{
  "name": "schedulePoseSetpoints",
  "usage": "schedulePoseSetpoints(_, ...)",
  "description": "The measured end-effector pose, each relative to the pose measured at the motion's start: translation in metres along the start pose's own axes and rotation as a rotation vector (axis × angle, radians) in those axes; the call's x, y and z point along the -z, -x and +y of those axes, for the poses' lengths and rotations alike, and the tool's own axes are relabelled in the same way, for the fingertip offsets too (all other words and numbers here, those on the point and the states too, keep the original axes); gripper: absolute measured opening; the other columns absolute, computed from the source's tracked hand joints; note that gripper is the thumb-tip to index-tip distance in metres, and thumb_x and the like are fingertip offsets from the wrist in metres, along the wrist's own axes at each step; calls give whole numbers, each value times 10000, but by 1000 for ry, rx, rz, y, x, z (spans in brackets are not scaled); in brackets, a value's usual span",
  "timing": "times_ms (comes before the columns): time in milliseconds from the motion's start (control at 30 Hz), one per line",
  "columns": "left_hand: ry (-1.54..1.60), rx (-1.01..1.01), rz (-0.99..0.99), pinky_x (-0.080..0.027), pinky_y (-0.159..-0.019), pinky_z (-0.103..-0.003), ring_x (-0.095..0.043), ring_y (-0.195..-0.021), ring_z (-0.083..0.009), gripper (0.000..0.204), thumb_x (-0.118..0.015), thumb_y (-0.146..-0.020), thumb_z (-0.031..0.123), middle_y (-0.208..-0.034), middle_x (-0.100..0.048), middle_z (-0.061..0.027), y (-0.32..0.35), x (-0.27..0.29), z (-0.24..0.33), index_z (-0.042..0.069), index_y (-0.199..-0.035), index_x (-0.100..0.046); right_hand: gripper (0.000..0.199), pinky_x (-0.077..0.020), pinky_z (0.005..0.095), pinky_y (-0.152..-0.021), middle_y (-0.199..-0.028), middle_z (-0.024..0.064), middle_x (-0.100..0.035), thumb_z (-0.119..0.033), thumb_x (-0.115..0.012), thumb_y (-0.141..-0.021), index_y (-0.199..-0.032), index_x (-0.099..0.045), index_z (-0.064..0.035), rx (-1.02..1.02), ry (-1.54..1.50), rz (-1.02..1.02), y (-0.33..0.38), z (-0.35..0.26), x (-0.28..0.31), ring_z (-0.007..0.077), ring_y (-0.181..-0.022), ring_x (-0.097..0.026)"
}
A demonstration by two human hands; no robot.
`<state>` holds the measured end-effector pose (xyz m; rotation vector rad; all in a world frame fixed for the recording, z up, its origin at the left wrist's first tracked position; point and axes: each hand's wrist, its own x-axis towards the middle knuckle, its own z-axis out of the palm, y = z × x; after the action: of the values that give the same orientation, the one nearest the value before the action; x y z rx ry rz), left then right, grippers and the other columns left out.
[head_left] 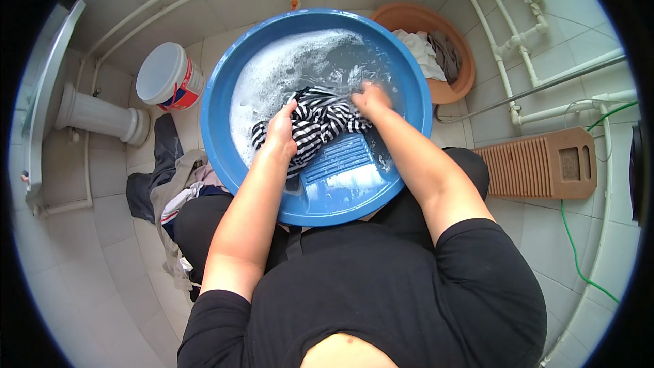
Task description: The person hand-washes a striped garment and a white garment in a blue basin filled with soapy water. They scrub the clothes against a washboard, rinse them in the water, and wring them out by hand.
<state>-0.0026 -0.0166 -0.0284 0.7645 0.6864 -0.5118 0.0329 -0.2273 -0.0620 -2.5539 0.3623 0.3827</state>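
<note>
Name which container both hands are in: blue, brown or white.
The blue basin, the largest: the left hand, on the striped cloth, and the right hand, blurred, are inside its rim. No hand is in the brown basin or the white bucket.

Garment (pixel 319 121): black and white stripes
Tub (pixel 212 109): blue
Suds (pixel 262 76): white
Basin (pixel 466 61): orange-brown
Washboard (pixel 519 167): brown
Bucket (pixel 176 85): white, with red and blue patches
Cord (pixel 575 259): green
Shirt (pixel 354 279): black

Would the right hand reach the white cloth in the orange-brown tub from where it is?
Probably yes: the white cloth looks uncovered on top, close by; the right hand would just cross the blue tub's rim.
</note>
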Motion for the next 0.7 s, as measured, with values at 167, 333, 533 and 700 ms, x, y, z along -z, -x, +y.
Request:
schedulePoseSetpoints(167, -6, -203, 40, -505, -761, -386, -617, -788, -251, 311, -526, -846, 281, -868, -636, -102, -18, -3, -8, 13, -994, -580, 315, -450, 361, -813, -941, 192, -565, -162, -566, -638, -929, -571, -41, 713, -744, 153, 23, -48, -33, 333, -878, -557)
schedulePoseSetpoints(333, 141, 182, -414, -521, -695, -381, -631, -720, -230, 398, -596, -784, 436, -818, -644, -80, 11, 12, 24, 58, -906, -607, 308, -452, 363, -686, -877, 131, -533, -94, -570, -623, -922, -510, -51, 1062, -490, -64, 123, -105, -5, 312, -793, -551)
schedulePoseSetpoints(533, 245, 97, -706, -496, -728, -348, -599, -823, -184, 225, -469, -840, 208, -909, -617, -54, -12, 24, -11, 55, -955, -588, 237, -449, 348, -495, -632, 67, -530, -251, -655, -521, -710, -573, -135, 1251, -222, 490, 106, -91, -10, 246, -569, -562)
schedulePoseSetpoints(700, -77, -77, -93, -476, -720, -320, -593, -834, -180, 316, -416, -838, 317, -912, -614, -68, 28, -13, -23, 70, -947, -581, 148, -458, 364, -541, -649, 127, -560, -205, -604, -624, -658, -572, -64, 651, -478, 482, 87, -90, -15, 307, -585, -554)
